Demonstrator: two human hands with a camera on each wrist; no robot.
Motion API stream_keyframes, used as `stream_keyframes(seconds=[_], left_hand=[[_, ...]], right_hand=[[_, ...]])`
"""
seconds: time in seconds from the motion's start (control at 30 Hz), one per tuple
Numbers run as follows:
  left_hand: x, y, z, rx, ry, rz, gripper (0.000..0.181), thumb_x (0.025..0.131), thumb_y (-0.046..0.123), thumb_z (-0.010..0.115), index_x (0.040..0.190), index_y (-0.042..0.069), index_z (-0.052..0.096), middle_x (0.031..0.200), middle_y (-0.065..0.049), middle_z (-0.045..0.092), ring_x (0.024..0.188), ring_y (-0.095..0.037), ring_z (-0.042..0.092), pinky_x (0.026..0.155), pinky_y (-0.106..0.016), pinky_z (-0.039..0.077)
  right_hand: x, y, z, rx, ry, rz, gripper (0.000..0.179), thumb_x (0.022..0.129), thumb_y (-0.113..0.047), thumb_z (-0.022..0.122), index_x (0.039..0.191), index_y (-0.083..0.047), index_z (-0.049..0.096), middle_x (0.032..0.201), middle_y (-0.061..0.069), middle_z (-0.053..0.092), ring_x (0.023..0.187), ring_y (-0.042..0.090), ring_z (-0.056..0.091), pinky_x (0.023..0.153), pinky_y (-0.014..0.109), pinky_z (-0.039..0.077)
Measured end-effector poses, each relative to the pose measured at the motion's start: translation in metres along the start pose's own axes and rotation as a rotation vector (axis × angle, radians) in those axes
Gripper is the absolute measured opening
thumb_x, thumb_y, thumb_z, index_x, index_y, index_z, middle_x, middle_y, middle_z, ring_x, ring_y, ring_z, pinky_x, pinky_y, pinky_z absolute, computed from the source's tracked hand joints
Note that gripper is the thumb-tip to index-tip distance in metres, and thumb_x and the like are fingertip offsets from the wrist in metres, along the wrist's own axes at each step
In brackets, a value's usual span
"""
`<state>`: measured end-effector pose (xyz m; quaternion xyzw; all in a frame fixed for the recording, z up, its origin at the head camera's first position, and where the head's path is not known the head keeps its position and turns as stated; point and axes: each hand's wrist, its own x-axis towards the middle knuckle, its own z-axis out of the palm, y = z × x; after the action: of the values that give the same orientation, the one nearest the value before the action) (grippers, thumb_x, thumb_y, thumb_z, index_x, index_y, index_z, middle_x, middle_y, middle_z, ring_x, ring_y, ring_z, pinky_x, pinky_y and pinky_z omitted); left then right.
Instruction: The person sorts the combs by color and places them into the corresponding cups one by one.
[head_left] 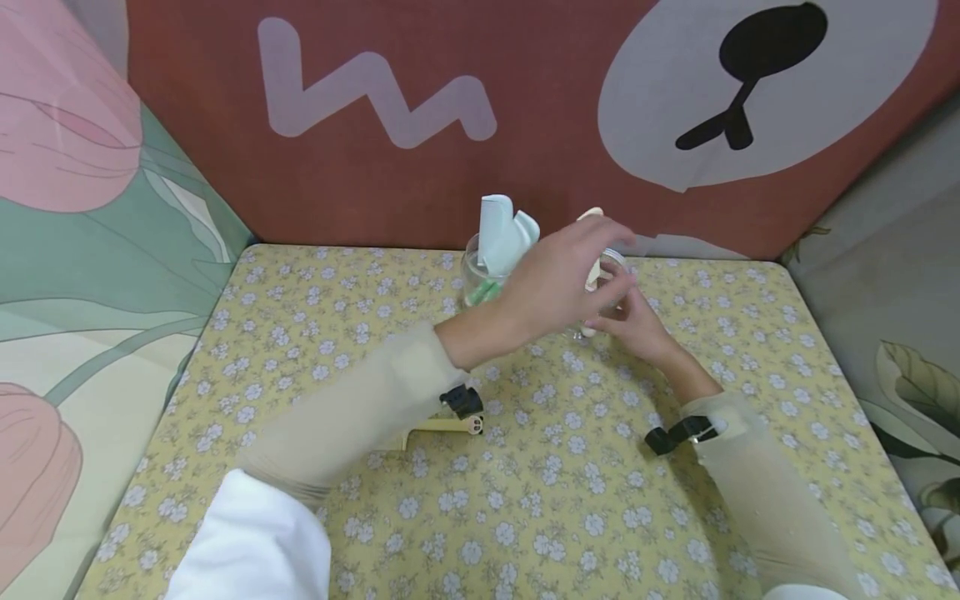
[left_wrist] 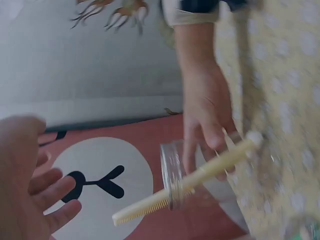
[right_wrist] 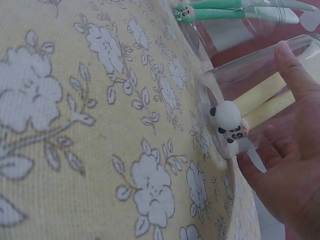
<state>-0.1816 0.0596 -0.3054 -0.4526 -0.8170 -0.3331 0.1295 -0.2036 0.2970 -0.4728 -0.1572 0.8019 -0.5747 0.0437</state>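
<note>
My right hand (head_left: 637,321) grips the side of a clear jar (right_wrist: 245,75) standing on the table, thumb on one side and fingers on the other. Two pale yellow handles (right_wrist: 265,97) with panda-head ends rest inside on its bottom. In the left wrist view a yellow comb (left_wrist: 210,167) leans in that jar, its toothed end above the rim. Beside the jar's mouth hovers my left hand (head_left: 566,267), fingers apart and loosely bent, holding nothing; from the head it hides part of the jar.
Left of it stands a second clear jar (head_left: 472,287) with green-handled things (right_wrist: 215,12) and pale blue tops (head_left: 498,233). A yellow item with a panda face (head_left: 474,425) lies on the flowered tablecloth (head_left: 555,500), partly under my left forearm. A reddish-brown backdrop (head_left: 375,192) rises behind the table.
</note>
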Motion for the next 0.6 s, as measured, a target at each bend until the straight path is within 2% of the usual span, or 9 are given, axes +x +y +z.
stream_keyframes(seconds=[0.1,0.17,0.23,0.33,0.4,0.5,0.6], left_hand=[[-0.008,0.001,-0.006,0.16,-0.127,0.13,0.053,0.099,0.043,0.066,0.138,0.008,0.061,0.14,-0.005,0.06,0.117,-0.016,0.061,0.1,-0.028,0.046],[-0.014,0.001,-0.01,0.249,-0.216,0.191,0.06,0.099,0.052,0.063,0.143,0.011,0.058,0.147,-0.005,0.054,0.132,-0.019,0.052,0.114,-0.037,0.037],[-0.021,0.002,-0.013,0.326,-0.308,0.219,0.066,0.099,0.059,0.056,0.15,0.016,0.051,0.155,-0.005,0.046,0.145,-0.02,0.038,0.122,-0.044,0.025],[-0.032,0.003,-0.018,0.393,-0.423,0.215,0.072,0.1,0.064,0.049,0.157,0.021,0.041,0.164,-0.003,0.032,0.152,-0.021,0.025,0.125,-0.049,0.011],[-0.04,0.002,-0.02,0.412,-0.467,0.208,0.073,0.101,0.064,0.047,0.16,0.023,0.035,0.167,-0.003,0.027,0.154,-0.021,0.019,0.125,-0.05,0.007],[-0.054,-0.001,-0.025,0.401,-0.503,0.183,0.072,0.102,0.063,0.046,0.161,0.024,0.032,0.168,-0.004,0.024,0.156,-0.022,0.014,0.125,-0.052,0.001],[-0.069,-0.005,-0.031,0.396,-0.516,0.168,0.072,0.102,0.061,0.048,0.162,0.025,0.03,0.168,-0.005,0.024,0.156,-0.022,0.013,0.124,-0.055,0.002]], right_hand=[[-0.002,0.0,0.0,0.007,-0.002,-0.022,0.081,0.096,0.003,0.067,0.16,-0.02,0.023,0.148,0.014,0.041,0.132,0.028,0.042,0.102,0.036,0.045],[-0.002,-0.001,0.0,0.006,-0.006,-0.031,0.08,0.096,0.002,0.067,0.159,-0.022,0.025,0.147,0.011,0.043,0.131,0.026,0.044,0.106,0.04,0.044],[-0.003,-0.003,0.0,0.011,-0.016,-0.035,0.08,0.096,0.001,0.068,0.159,-0.025,0.026,0.149,0.006,0.042,0.132,0.02,0.045,0.108,0.039,0.042],[-0.001,-0.003,0.0,0.024,-0.027,-0.03,0.082,0.097,-0.001,0.067,0.161,-0.024,0.022,0.155,0.007,0.039,0.133,0.018,0.049,0.107,0.04,0.047],[-0.001,-0.002,0.0,0.012,-0.022,-0.027,0.083,0.098,-0.001,0.066,0.162,-0.023,0.019,0.154,0.012,0.04,0.13,0.018,0.051,0.1,0.033,0.05],[0.0,-0.001,0.0,-0.008,-0.006,-0.006,0.085,0.096,-0.002,0.068,0.162,-0.024,0.019,0.152,0.018,0.04,0.132,0.024,0.048,0.104,0.043,0.047],[0.0,-0.002,0.0,-0.006,0.0,-0.004,0.09,0.093,0.001,0.072,0.162,-0.023,0.02,0.154,0.022,0.038,0.14,0.033,0.04,0.111,0.058,0.038]])
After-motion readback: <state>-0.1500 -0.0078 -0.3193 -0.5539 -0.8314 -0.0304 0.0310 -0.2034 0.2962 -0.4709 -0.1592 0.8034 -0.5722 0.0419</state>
